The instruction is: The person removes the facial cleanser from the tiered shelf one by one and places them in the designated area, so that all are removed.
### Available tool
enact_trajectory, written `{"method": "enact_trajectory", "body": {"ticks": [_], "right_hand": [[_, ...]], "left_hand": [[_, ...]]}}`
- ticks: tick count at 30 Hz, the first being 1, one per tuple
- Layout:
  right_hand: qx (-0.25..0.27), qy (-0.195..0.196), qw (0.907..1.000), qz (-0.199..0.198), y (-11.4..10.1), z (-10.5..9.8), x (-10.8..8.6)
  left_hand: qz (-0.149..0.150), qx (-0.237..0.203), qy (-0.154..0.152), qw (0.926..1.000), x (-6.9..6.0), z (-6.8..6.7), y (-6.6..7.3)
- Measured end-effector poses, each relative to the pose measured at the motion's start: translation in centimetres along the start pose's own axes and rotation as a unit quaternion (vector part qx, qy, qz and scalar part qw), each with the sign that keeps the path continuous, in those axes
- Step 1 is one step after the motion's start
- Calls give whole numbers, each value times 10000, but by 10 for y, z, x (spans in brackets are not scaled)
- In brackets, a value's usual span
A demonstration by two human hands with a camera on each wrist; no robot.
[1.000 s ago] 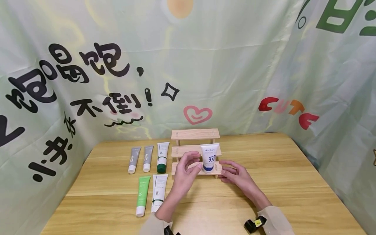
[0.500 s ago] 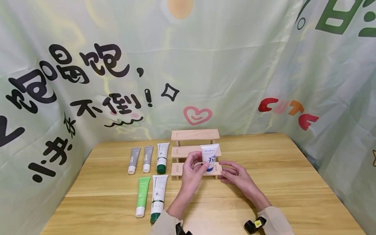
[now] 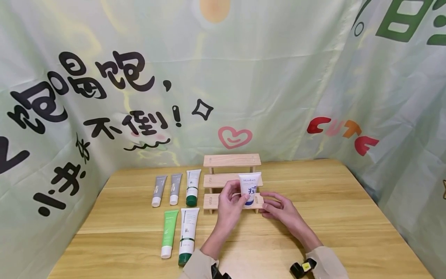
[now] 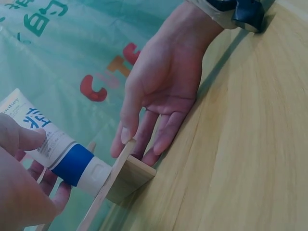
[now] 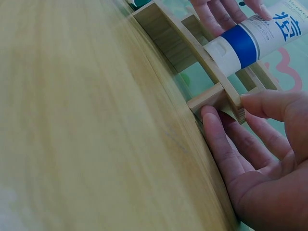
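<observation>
A white squeeze tube [image 3: 249, 181] with a blue band and blue lettering stands cap-down on the lowest step of a three-tier wooden display stand [image 3: 231, 160]. My left hand [image 3: 229, 207] holds the tube between thumb and fingers, from its left side. In the left wrist view the white cap [image 4: 94, 177] meets the step's surface. My right hand [image 3: 283, 212] is at the right end of that same step. The right wrist view has its thumb on the plank's end and its fingers against the leg [image 5: 209, 97], pinching the stand.
Left of the stand lie two grey tubes [image 3: 159, 190], a green tube [image 3: 169, 232] and two white tubes with dark green caps [image 3: 188, 232]. A printed cloth [image 3: 278, 77] hangs behind the wooden table [image 3: 331, 217].
My left hand has moved right and its thumb now lies across the tube's lower front. The tube has barely shifted. My right hand keeps its place on the stand.
</observation>
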State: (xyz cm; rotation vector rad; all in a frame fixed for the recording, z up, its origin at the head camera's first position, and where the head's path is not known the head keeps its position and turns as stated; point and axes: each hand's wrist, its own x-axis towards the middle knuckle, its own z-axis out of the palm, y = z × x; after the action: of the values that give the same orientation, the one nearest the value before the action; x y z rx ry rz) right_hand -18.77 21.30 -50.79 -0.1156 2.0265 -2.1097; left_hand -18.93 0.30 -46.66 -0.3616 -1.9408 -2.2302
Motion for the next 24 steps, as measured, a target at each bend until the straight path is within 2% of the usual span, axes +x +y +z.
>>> {"method": "enact_trajectory", "body": {"ticks": [4, 11, 20, 24], "right_hand": [[1, -18, 10000, -15, 0, 0, 0], [-30, -4, 10000, 17, -2, 0, -1], [-72, 18, 10000, 64, -2, 0, -1], [-78, 17, 9999, 61, -3, 1, 0]], "left_hand": [[33, 83, -28, 10000, -2, -2, 1], [22, 271, -34, 9996, -5, -11, 13], [-203, 105, -205, 9995, -6, -30, 30], [-381, 122, -180, 9990, -7, -40, 39]]}}
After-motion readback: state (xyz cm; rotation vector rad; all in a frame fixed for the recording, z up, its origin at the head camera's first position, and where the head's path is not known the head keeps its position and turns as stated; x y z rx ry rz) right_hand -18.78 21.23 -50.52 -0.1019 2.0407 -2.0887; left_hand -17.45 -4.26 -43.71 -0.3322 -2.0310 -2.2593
